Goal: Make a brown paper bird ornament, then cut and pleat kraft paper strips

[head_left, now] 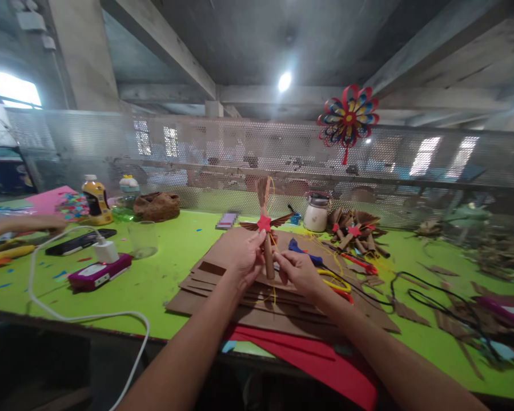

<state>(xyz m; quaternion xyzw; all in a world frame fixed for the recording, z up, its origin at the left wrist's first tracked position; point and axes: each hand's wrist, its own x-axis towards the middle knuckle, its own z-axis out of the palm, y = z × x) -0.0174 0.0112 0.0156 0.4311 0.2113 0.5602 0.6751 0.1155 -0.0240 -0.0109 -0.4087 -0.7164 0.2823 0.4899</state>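
Upright in front of me is a cardboard figure point(269, 260) made of a rolled brown tube with pleated fans and a red star point(264, 223) on its front. My left hand point(252, 251) pinches it just below the star. On the tube's right side my right hand point(294, 268) has its fingers pressed together near a thin yellow string; what lies between them is too small to make out. The string loops over the top fan and hangs below the tube. Underneath is a stack of brown cardboard sheets point(223, 291).
Right of my hands lie a blue-handled tool point(302, 251), yellow-handled scissors point(334, 281) and similar cardboard figures point(355, 231). A black cable point(428, 297) crosses the right side. Leftward are a purple power strip point(100, 277), a clear cup point(143, 240) and another person's hand point(47, 224).
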